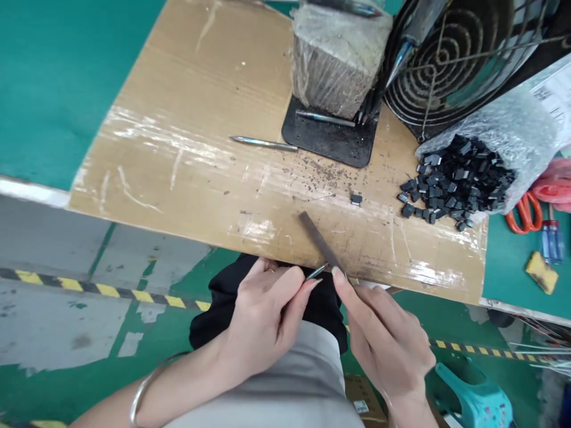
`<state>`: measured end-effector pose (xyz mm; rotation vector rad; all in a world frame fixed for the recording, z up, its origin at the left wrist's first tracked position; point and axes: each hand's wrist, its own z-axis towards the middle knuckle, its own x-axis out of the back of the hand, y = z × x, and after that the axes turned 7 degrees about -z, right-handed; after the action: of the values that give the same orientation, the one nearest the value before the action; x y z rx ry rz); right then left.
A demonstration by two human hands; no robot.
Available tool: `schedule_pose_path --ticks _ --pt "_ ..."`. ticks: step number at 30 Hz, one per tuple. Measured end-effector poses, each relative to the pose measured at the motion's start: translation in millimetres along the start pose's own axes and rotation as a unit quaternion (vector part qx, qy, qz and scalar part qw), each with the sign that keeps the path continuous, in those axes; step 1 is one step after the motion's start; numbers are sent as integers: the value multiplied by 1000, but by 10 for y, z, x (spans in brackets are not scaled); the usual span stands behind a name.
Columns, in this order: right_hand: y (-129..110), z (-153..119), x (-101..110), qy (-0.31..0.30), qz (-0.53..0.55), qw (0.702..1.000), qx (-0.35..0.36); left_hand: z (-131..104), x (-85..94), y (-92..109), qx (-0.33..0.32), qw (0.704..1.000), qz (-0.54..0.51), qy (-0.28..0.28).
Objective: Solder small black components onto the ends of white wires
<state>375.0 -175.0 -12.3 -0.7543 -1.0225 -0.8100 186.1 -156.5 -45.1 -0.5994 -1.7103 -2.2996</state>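
Note:
At the table's front edge, my left hand (269, 309) is closed, pinching a thin metal soldering iron tip (317, 271) that points up and right. My right hand (386, 336) grips a flat dark metal file (319, 239), its index finger stretched along it. The file slants up and left over the cardboard, and the tip's end meets or nearly meets its edge; contact is unclear. Farther back lies another pointed soldering iron tip (263, 143). A single small black connector (355, 200) rests on the cardboard beyond the file.
A plastic-wrapped block (339, 59) stands on a black plate (330, 142) holding a metal rod (325, 118). A soldering iron (408, 44) hangs before a fan (446, 59). Black connectors (459, 178) spill from a clear bag (526, 131). Orange-handled scissors (525, 214) and a yellow sponge (541, 273) lie right.

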Motion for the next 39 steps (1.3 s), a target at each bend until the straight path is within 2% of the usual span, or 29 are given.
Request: schedule_pose_path --ticks 4,7,10,16,21,25,32,39 --pt "-19 -60 76 -20 -23 1000 5 8 -22 -29 -36 999 37 4" --pt "-23 7 40 -11 -8 1000 0 6 -26 -37 -42 998 45 4" --pt "-12 66 -5 -1 12 1000 -1 3 -21 -25 -26 999 31 -3" --pt "-13 -63 69 -10 -30 1000 -3 5 -11 -12 1 1000 -11 -10" --pt "0 40 -12 -2 2 1000 1 -3 1 -16 22 1000 -17 -13" --pt "1 -33 46 -15 -12 1000 0 3 10 6 37 999 -30 -19" --pt "0 44 9 -3 4 1000 2 2 -7 -24 -10 1000 11 -3" --pt "-2 -58 69 -13 -18 1000 -3 7 -40 -43 -62 995 73 11"
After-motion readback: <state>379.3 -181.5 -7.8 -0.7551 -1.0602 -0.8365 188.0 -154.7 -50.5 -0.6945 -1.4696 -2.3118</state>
